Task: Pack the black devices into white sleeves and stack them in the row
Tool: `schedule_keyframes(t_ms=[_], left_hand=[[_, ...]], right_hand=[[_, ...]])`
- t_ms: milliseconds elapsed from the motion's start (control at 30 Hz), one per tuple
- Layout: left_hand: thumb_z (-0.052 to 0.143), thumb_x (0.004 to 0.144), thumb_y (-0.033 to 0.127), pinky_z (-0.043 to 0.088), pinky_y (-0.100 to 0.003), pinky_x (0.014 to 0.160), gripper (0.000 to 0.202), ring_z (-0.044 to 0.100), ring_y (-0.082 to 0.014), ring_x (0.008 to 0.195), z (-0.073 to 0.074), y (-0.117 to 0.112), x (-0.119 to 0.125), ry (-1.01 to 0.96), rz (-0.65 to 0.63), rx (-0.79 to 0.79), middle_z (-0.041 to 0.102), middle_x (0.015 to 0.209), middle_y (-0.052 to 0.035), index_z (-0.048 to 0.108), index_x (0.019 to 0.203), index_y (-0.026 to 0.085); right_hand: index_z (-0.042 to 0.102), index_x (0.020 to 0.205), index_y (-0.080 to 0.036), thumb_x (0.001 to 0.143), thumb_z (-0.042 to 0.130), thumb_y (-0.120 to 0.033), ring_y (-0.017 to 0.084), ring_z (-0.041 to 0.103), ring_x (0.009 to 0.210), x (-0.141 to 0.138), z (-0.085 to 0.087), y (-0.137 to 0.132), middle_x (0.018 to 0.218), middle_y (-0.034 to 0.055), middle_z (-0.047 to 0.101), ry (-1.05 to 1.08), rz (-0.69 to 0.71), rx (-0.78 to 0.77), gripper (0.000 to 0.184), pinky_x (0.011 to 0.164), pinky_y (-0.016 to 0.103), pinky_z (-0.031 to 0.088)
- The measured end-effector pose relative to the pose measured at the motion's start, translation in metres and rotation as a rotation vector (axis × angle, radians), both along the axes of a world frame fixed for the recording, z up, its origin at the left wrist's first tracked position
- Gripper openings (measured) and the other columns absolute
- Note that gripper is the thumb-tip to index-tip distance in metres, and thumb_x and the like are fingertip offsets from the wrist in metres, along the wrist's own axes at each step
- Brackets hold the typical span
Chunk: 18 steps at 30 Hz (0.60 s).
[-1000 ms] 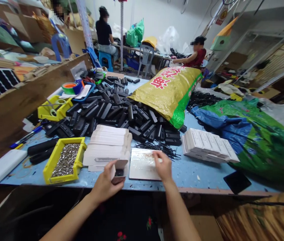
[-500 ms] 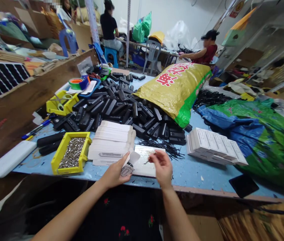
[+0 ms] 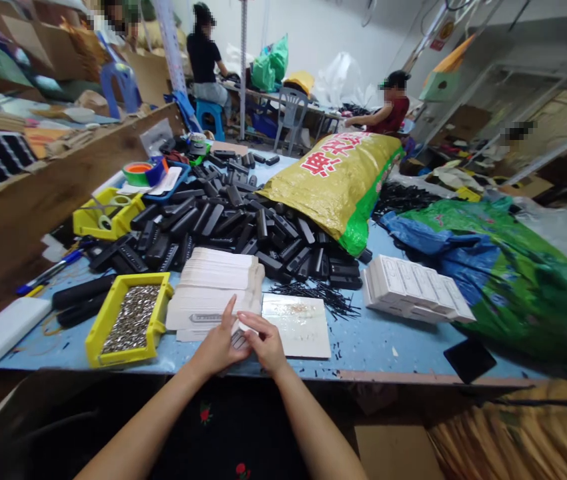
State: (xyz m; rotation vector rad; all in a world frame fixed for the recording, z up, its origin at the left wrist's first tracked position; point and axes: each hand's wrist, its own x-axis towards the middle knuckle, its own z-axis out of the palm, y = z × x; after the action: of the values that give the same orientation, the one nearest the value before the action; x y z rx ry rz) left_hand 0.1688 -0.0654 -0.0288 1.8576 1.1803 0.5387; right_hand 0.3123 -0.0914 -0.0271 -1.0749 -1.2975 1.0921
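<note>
My left hand [image 3: 216, 348] grips a small white printed box [image 3: 238, 337] just above the table's front edge, its index finger raised. My right hand [image 3: 266, 343] closes over the same box from the right, fingers and thumb pressed at its upper end. Both hands hide most of the box. Right behind them stands a stack of flat white cartons [image 3: 216, 283]. To the right lies a white board [image 3: 308, 337] with shiny smears, and thin black strips [image 3: 326, 299] are heaped at its far edge.
A yellow bin [image 3: 94, 341] of small metal parts stands left. Black plastic cases [image 3: 213, 220] pile up behind, beside a gold sack [image 3: 328, 180]. White boxes [image 3: 416, 288] are grouped right, near a green bag [image 3: 523, 287] and a black square [image 3: 469, 362]. Two people sit farther back.
My right hand has moved left from over the white board, where it pinched a thin dark strip, onto the box in my left hand. The box's raised flap no longer shows. The view has shifted slightly.
</note>
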Motion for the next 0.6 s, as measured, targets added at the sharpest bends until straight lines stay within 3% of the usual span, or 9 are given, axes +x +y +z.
schedule_keyframes(t_ms=[133,233,267,333,400,433,500,533,600], left_hand=[[0.061,0.073,0.031,0.048,-0.044,0.088,0.099,0.065,-0.029,0.098,0.001,0.003,-0.004,0.042,0.01,-0.04,0.061,0.115,-0.0122,-0.006,0.145,0.024],[0.062,0.074,0.037,0.043,-0.047,0.097,0.099,0.061,-0.0293,0.107,0.003,0.002,-0.001,-0.03,0.023,-0.087,0.057,0.122,-0.013,-0.004,0.145,0.023],[0.062,0.075,0.04,0.041,-0.048,0.099,0.098,0.059,-0.0289,0.11,0.005,-0.001,0.003,-0.073,0.064,-0.105,0.056,0.124,-0.0136,-0.005,0.145,0.022],[0.054,0.08,0.046,0.038,-0.048,0.103,0.089,0.054,-0.0277,0.116,0.013,-0.007,0.009,-0.156,0.159,-0.155,0.05,0.131,-0.0155,-0.002,0.145,0.021],[0.041,0.087,0.047,0.039,-0.045,0.104,0.074,0.049,-0.0254,0.123,0.023,-0.012,0.008,-0.224,0.179,-0.202,0.042,0.139,-0.0152,0.002,0.145,0.023],[0.038,0.088,0.047,0.041,-0.044,0.103,0.07,0.048,-0.0243,0.124,0.03,-0.012,0.001,-0.24,0.161,-0.187,0.04,0.141,-0.0142,0.003,0.145,0.024],[0.042,0.086,0.047,0.044,-0.043,0.099,0.069,0.049,-0.0238,0.121,0.045,-0.002,-0.026,-0.188,0.195,-0.032,0.043,0.137,-0.0129,0.01,0.143,0.024],[0.047,0.083,0.047,0.046,-0.043,0.098,0.068,0.051,-0.0243,0.118,0.052,0.007,-0.046,-0.103,0.287,0.11,0.046,0.133,-0.0128,0.018,0.14,0.022],[0.049,0.08,0.045,0.043,-0.045,0.099,0.052,0.054,-0.0255,0.11,0.06,0.028,-0.092,0.256,0.496,0.324,0.053,0.12,-0.0114,0.041,0.124,0.017]], right_hand=[[0.068,0.108,-0.024,0.088,0.05,-0.045,0.02,0.061,0.106,0.003,0.009,-0.001,0.111,0.0055,0.067,-0.041,-0.054,-0.009,0.034,0.096,0.036,0.046],[0.062,0.117,-0.025,0.086,0.053,-0.046,0.02,0.049,0.123,0.002,0.005,-0.01,0.133,0.0053,0.053,-0.232,-0.018,0.131,0.039,0.105,0.037,0.038],[0.055,0.126,-0.024,0.08,0.06,-0.047,0.022,0.041,0.129,-0.001,0.001,-0.014,0.142,0.0064,0.042,-0.297,-0.004,0.136,0.051,0.106,0.038,0.036],[0.029,0.143,-0.021,0.066,0.074,-0.046,0.026,0.029,0.136,-0.007,-0.007,-0.025,0.151,0.0113,0.022,-0.399,-0.006,0.094,0.092,0.107,0.04,0.034],[0.007,0.147,-0.019,0.059,0.078,-0.039,0.028,0.025,0.137,0.0,-0.009,-0.033,0.15,0.0147,0.019,-0.489,-0.009,0.075,0.115,0.107,0.041,0.035],[0.006,0.147,-0.019,0.061,0.076,-0.035,0.027,0.029,0.135,0.013,-0.005,-0.035,0.147,0.0144,0.024,-0.531,-0.039,0.086,0.112,0.106,0.04,0.036],[0.021,0.143,-0.021,0.071,0.065,-0.033,0.027,0.041,0.125,0.065,0.014,-0.033,0.137,0.0121,0.039,-0.613,-0.212,0.11,0.086,0.102,0.04,0.04],[0.027,0.14,-0.018,0.075,0.06,-0.036,0.027,0.046,0.118,0.104,0.028,-0.029,0.131,0.013,0.044,-0.658,-0.409,0.098,0.076,0.099,0.041,0.042],[0.04,0.132,-0.009,0.076,0.056,-0.039,0.032,0.047,0.113,0.196,0.058,-0.016,0.122,0.0178,0.048,-0.852,-0.803,0.036,0.066,0.099,0.047,0.038]])
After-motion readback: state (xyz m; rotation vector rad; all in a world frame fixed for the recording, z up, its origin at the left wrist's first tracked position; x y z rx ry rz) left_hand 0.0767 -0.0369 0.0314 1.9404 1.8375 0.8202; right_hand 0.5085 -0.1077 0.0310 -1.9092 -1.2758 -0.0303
